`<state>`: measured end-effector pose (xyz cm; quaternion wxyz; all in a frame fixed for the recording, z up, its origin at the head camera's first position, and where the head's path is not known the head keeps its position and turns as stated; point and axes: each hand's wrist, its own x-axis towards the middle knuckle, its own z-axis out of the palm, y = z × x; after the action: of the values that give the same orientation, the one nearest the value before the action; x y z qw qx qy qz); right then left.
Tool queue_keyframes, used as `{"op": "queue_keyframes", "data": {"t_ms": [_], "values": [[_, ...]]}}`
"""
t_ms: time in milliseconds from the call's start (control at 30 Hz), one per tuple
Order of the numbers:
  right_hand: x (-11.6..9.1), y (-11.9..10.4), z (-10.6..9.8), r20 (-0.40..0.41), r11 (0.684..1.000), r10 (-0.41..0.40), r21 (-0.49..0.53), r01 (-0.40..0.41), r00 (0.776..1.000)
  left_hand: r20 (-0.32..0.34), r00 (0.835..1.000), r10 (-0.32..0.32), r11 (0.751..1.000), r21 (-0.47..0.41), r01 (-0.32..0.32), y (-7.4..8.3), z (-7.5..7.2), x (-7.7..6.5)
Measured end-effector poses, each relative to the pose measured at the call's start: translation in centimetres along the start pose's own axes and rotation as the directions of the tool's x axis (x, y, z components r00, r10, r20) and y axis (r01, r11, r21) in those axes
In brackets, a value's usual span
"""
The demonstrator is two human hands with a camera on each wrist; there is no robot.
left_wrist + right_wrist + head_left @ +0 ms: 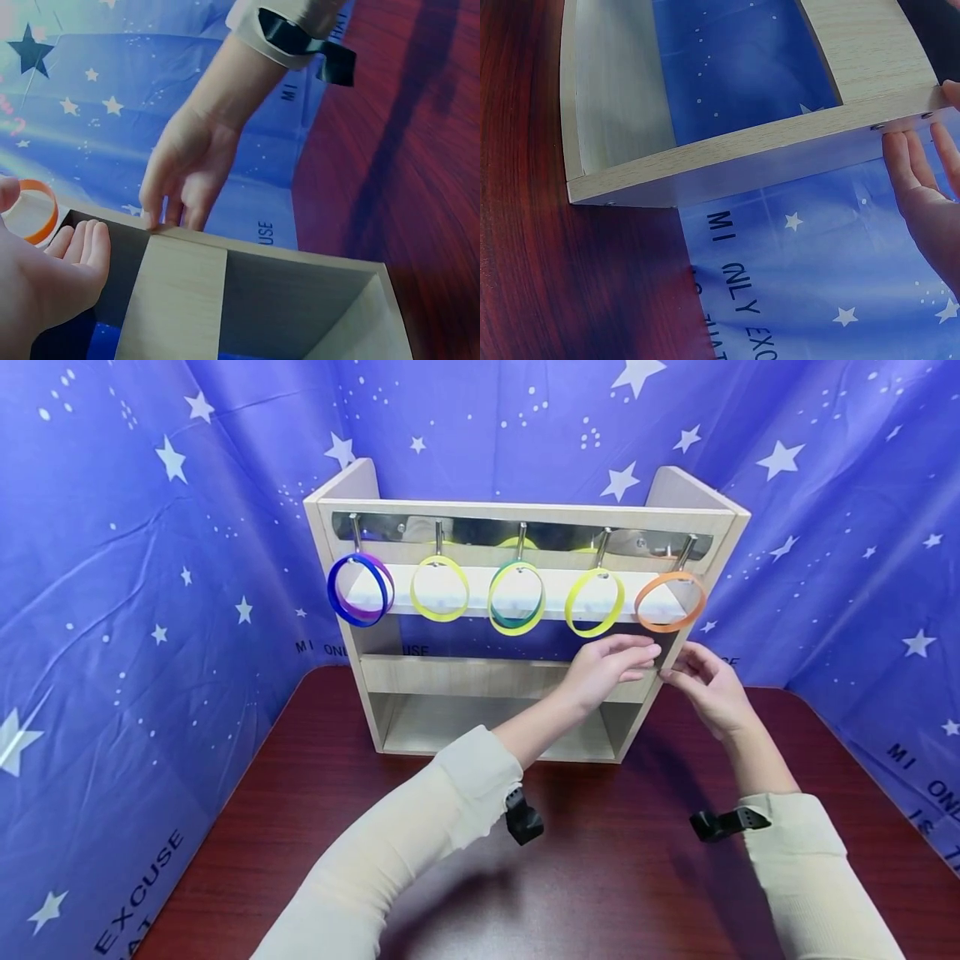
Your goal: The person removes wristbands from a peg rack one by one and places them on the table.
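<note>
A light wooden shelf unit [465,677] stands on the table. My left hand [611,664] is before its right end, below the hanging orange ring [702,604], fingers straight and pointing at the inside of the right side panel [742,150]. Nothing is in its grasp. At that panel's outer side, my right hand [712,689] touches it: the thumb rests at the front edge, and the fingertips [897,146] lie along the outer face. A yellow ring [592,633] hangs just left of the orange one.
A metal strip [480,531] with several hooks crosses the unit's top. Farther left hang a yellow-and-green pair of rings [516,632], a yellow ring [442,617] and a blue ring [360,622] with a purple one. Star-patterned blue cloth [187,568] surrounds the dark red table [600,877].
</note>
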<state>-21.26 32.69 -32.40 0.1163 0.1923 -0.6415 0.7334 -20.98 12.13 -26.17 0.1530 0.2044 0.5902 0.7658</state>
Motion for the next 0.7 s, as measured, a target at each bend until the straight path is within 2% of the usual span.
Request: {"op": "queue_keyframes", "data": {"t_ms": [133,333,700], "values": [[-0.1,0.0,0.0,0.01,1.0,-0.008,0.013,0.007,1.0,-0.022,1.0,-0.016,0.999,-0.041,0.015,0.3,0.7,0.4],[-0.1,-0.1,0.0,0.003,1.0,-0.003,0.014,0.003,1.0,-0.078,0.997,-0.014,0.999,-0.044,0.011,0.6,1.5,0.6],[-0.2,-0.1,0.2,-0.021,1.0,0.017,0.011,-0.017,1.0,-0.156,0.987,0.02,0.992,-0.12,-0.039,0.3,2.8,1.0]]}}
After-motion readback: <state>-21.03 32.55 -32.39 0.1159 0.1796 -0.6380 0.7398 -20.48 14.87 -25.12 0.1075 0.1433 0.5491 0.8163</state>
